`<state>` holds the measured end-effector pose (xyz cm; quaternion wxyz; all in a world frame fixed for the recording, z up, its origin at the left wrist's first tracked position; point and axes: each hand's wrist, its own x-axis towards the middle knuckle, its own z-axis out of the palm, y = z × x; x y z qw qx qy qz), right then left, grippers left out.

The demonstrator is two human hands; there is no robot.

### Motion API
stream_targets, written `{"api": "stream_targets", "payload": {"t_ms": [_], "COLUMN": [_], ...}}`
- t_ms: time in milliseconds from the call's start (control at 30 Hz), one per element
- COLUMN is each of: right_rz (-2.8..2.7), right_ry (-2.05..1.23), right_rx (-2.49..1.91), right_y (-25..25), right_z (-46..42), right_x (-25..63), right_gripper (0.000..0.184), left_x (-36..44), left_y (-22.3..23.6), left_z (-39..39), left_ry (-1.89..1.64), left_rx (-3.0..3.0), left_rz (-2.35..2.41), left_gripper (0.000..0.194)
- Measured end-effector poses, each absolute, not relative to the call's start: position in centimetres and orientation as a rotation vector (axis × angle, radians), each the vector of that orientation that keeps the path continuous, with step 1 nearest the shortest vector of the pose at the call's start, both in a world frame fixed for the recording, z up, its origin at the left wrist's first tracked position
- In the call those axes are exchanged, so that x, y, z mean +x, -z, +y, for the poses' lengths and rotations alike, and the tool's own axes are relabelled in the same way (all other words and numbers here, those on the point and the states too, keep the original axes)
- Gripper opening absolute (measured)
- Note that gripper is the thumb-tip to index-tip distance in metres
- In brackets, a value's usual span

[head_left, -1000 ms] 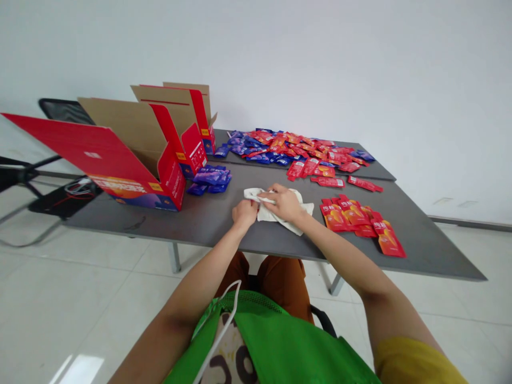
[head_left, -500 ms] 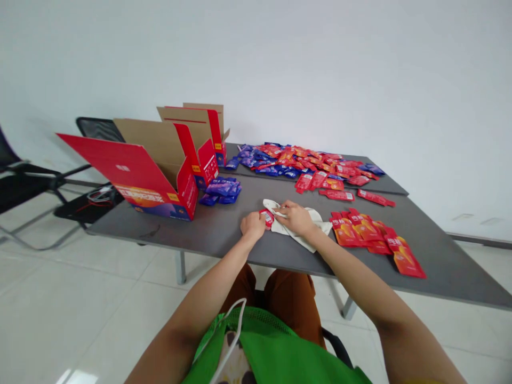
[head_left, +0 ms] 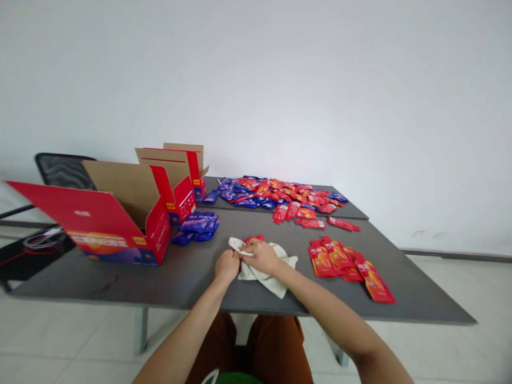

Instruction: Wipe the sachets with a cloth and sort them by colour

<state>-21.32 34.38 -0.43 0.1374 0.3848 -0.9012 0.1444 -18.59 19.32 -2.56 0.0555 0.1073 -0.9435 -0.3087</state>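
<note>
My left hand [head_left: 227, 265] is closed in a fist above the near middle of the table, against the left edge of a cream cloth [head_left: 274, 285]. What its fingers hold is hidden. My right hand [head_left: 261, 257] is closed on the cloth, pressing it down close to the left fingers. Just beyond my right knuckles part of a red pouch [head_left: 255, 238] shows; the cloth and hand cover the rest. A row of overlapping red pouches [head_left: 338, 258] lies to the right of the cloth.
At left stand open red cartons [head_left: 120, 234], flaps up, with a small stack of blue pouches [head_left: 197, 228] beside them. A large mixed heap of red and blue pouches [head_left: 276, 193] covers the back of the grey table [head_left: 172, 290]. A black chair [head_left: 60, 170] is behind the cartons.
The view has tilted up and shifted right. My hands have come together; the red pouch that was beside my left hand now shows beyond my right hand, and the cloth is more bunched.
</note>
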Motion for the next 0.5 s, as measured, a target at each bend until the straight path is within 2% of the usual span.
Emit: {"api": "stream_targets", "payload": {"t_ms": [233,367,500], "right_rz": [-2.838,-2.831,-2.761], "right_ry": [-0.196,-0.136,-0.067], "right_rx": [0.436,0.330,0.470], "right_y": [-0.8,-0.4,0.8], "right_z": [35.1,36.3,35.1], "right_x": [-24.2,-23.8,-21.3], "right_gripper": [0.037,0.037,0.033], "left_x": [-17.6,-14.1,-11.2], "left_y": [2.6,1.7,-1.3], "left_z": [20.2,20.3,19.2], "left_ry": [1.191,0.812,0.462], "left_rx": [0.299,0.293,0.487], "left_rz": [-2.741,-2.685,-2.555], "left_gripper": [0.029,0.032,0.041]}}
